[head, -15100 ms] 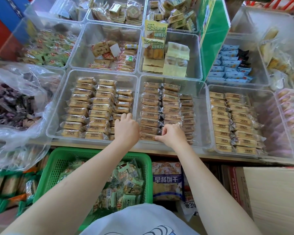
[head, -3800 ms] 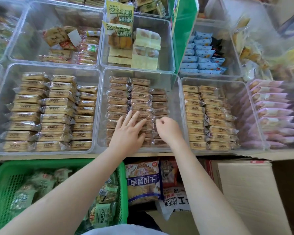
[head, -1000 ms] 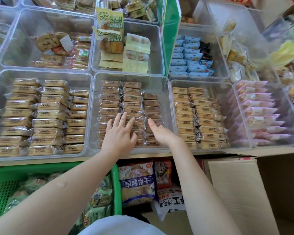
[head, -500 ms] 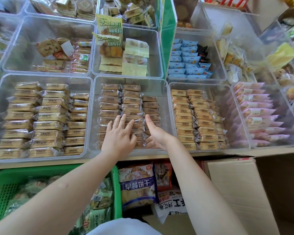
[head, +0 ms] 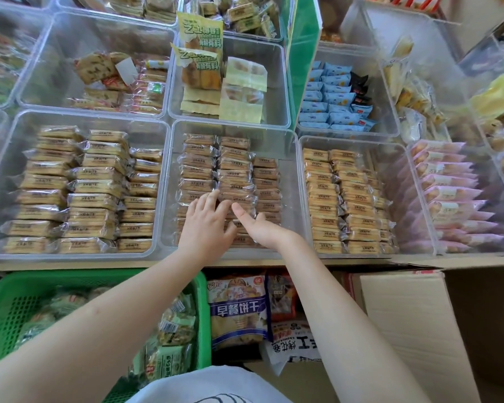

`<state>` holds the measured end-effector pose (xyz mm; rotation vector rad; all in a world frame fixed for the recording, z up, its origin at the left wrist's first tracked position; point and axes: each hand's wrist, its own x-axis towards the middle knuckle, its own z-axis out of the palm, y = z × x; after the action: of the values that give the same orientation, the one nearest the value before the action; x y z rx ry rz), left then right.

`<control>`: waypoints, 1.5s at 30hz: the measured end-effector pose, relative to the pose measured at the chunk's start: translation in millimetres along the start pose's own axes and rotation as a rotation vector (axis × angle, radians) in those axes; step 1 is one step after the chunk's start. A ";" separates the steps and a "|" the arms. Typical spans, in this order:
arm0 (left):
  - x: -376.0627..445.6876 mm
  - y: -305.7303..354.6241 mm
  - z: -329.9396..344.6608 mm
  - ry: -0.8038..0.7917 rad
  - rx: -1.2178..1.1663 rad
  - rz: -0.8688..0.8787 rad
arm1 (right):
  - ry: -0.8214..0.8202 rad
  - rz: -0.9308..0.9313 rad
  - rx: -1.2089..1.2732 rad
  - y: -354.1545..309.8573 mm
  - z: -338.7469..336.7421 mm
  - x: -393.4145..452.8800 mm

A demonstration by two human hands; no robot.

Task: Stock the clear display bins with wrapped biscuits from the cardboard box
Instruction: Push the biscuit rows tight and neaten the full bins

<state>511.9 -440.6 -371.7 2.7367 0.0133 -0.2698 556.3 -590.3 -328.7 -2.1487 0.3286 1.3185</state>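
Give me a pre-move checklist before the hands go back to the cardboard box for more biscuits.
1. Left hand free: ok, fingers flat on the wrapped biscuits, gripping nothing.
2. Right hand free: cannot tell, its fingers lie among the packs and are partly hidden.
3. Room left in the middle bin: ok, bare strip along its right wall and at the back.
4. Rows tidy: ok, packs lie in three straight columns.
5. Cardboard box reachable: ok, flap open at lower right.
6. Stock left in the box: cannot tell, the inside is dark.
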 end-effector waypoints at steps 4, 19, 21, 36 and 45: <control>-6.2 -22.5 -7.9 0.023 0.077 -0.021 | -0.004 -0.035 0.084 5.0 -2.8 9.3; -2.9 -24.3 -5.5 -0.040 0.143 -0.029 | -0.108 -0.094 0.381 -3.5 -7.0 11.3; 0.5 -24.6 -5.8 -0.075 0.148 -0.044 | -0.117 -0.063 0.366 -1.6 -7.5 12.1; 3.3 -11.5 -2.9 -0.082 0.047 -0.133 | 0.215 -0.134 -0.425 13.5 -37.0 7.6; 2.6 -10.4 -2.9 -0.053 0.071 -0.130 | 0.143 -0.277 -0.714 18.2 -31.0 23.4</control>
<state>514.4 -429.9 -373.5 2.8028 0.1703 -0.3863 581.1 -621.2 -345.2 -2.7437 -0.4464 1.2344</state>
